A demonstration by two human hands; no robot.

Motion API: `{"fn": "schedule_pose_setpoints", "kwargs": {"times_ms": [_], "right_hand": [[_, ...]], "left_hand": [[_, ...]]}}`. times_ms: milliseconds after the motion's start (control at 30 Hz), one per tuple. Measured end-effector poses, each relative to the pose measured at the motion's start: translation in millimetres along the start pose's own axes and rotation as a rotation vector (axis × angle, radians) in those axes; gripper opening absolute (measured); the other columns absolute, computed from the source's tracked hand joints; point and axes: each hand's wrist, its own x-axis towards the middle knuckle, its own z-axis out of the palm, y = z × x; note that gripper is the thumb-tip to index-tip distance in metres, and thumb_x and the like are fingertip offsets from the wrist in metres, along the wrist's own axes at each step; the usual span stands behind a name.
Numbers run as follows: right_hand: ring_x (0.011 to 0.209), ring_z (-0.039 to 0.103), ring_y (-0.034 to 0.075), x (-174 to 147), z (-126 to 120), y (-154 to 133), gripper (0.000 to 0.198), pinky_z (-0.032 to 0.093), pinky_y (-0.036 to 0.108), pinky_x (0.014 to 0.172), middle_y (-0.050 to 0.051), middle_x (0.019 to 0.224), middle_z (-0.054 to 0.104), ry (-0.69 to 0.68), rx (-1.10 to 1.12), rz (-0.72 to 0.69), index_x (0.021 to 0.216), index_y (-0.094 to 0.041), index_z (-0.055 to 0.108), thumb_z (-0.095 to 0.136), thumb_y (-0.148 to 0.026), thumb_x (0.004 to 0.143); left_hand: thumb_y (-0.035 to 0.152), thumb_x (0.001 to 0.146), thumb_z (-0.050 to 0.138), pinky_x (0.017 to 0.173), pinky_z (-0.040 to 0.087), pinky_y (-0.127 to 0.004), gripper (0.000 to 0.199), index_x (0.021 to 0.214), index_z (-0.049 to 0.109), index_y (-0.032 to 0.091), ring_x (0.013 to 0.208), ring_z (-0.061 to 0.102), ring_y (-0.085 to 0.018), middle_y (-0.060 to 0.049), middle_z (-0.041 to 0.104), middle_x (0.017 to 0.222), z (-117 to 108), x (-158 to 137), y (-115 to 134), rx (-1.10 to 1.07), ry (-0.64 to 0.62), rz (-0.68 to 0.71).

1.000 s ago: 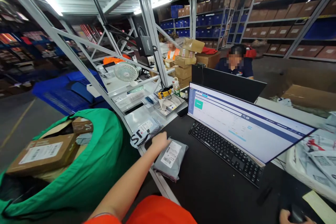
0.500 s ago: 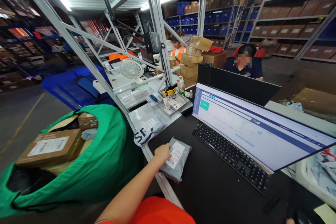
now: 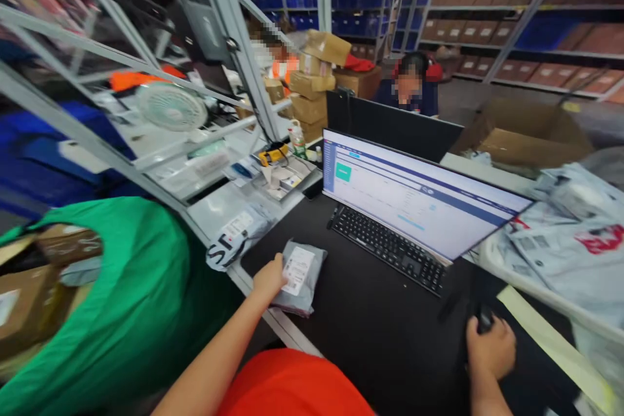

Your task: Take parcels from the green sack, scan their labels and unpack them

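A grey plastic mailer bag (image 3: 312,276) with a white shipping label lies on the black desk mat (image 3: 370,338). My left hand (image 3: 269,281) grips its left edge, with the fingertips partly hidden by the bag. Over at the right of the mat, my right hand (image 3: 492,348) is closed over a black computer mouse (image 3: 485,318). Between the two hands and further back sit a black keyboard (image 3: 385,247) and a monitor (image 3: 414,192) showing a mostly white page. Left of the mailer bag is another parcel (image 3: 238,231) with large black letters.
An open green sack (image 3: 146,273) holding boxed parcels stands left of the desk. A white basket (image 3: 526,286) heaped with mailer bags is at the right, beside a yellowish paper strip (image 3: 550,338). Beyond the monitor sits a person (image 3: 409,88). A metal post (image 3: 244,45) rises behind the desk.
The view has swung to the right. My right hand on the mouse and the basket now show more fully. My left hand still grips the mailer bag at the same place on the desk.
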Motion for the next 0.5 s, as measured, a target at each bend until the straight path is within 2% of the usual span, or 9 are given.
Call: {"fn": "schedule_pose_setpoints", "kwargs": {"times_ms": [133, 300, 500], "right_hand": [[0.112, 0.060, 0.039, -1, 3, 0, 0.053, 0.050, 0.048, 0.084, 0.023, 0.129, 0.059, 0.041, -0.075, 0.002, 0.124, -0.011, 0.064, 0.056, -0.044, 0.082], [0.107, 0.061, 0.037, -4, 10, 9, 0.052, 0.049, 0.048, 0.084, 0.021, 0.126, 0.060, 0.081, -0.079, 0.007, 0.124, -0.012, 0.063, 0.062, -0.037, 0.078], [0.109, 0.059, 0.037, -2, 10, 8, 0.050, 0.046, 0.046, 0.085, 0.022, 0.127, 0.060, 0.095, -0.092, 0.072, 0.122, -0.009, 0.063, 0.059, -0.037, 0.080]], "left_hand": [[0.029, 0.085, 0.067, 0.085, 0.049, -0.033, 0.058, 0.134, 0.042, 0.013, 0.115, 0.064, -0.030, -0.020, 0.065, 0.126, 11, 17, -9, -0.025, -0.029, 0.012], [0.031, 0.080, 0.073, 0.087, 0.047, -0.031, 0.056, 0.128, 0.050, 0.013, 0.117, 0.064, -0.030, -0.020, 0.065, 0.128, 20, 30, -19, -0.065, -0.024, 0.019], [0.030, 0.079, 0.071, 0.095, 0.045, -0.029, 0.058, 0.131, 0.051, 0.014, 0.123, 0.061, -0.029, -0.019, 0.061, 0.136, 27, 42, -30, -0.103, -0.024, 0.062]]}}
